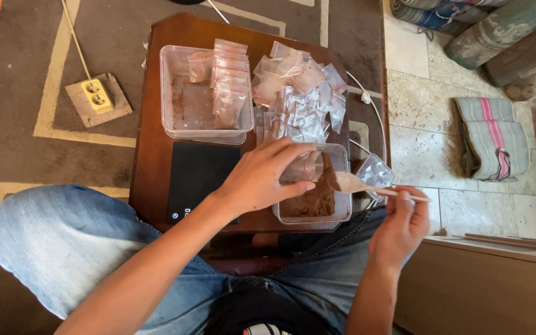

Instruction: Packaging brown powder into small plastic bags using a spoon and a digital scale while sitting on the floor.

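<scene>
My left hand [262, 177] holds a small clear plastic bag [302, 167] open over a clear tub [342, 214] of brown powder [314, 200]. Fingers of my right hand [404, 223] pinch the handle of a wooden spoon [358, 184]. Its bowl carries brown powder and sits at the bag's mouth, above the tub. Both hands work at the near right corner of a small dark wooden table [153, 149].
A black digital scale [196, 174] lies left of the tub. Behind it a clear tray [178, 102] holds filled powder bags [229, 87], with a heap of empty bags [299, 93] beside it. A power strip [97, 95] lies on the carpet, tiled floor to the right.
</scene>
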